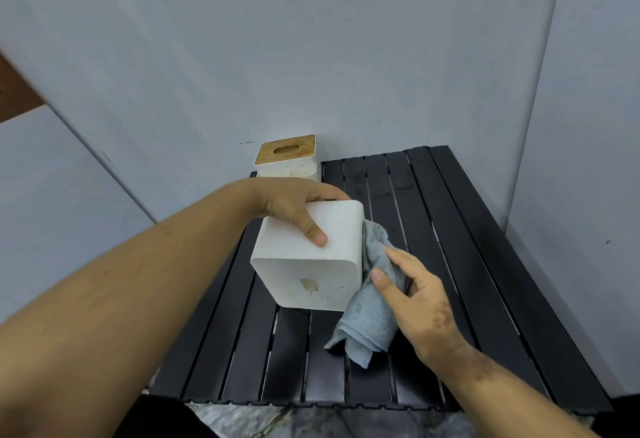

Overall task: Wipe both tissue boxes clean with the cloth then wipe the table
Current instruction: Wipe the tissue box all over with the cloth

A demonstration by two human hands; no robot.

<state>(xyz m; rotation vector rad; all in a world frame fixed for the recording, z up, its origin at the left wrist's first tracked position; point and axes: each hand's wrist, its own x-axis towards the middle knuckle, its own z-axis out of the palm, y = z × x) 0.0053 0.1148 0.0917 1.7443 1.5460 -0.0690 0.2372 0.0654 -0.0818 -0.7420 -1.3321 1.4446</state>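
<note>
Pale grey panels walled in the scene on three sides, with strips of brown showing at the upper corners of the frame. Below them a black slatted table [450, 229] ran from the centre toward the lower edge, its slats running away from the viewer.

At the far left corner of the table, just above the frame's centre, stood an upright white tissue box with a wooden lid [286, 157], its oval slot facing up.

In the middle of the frame a second white tissue box [308, 257] was held tipped on its side, its long axis running from lower left to upper right; the speckled, stained face pointed down toward the viewer. The left hand [294, 210] gripped it from above, thumb pressed on the near upper face and fingers curled over the far edge. The right hand [419, 295] clutched a bunched blue-grey cloth [367, 316], fingers wrapped around it, pressing it against the box's right side while its lower end trailed toward the slats.
</note>
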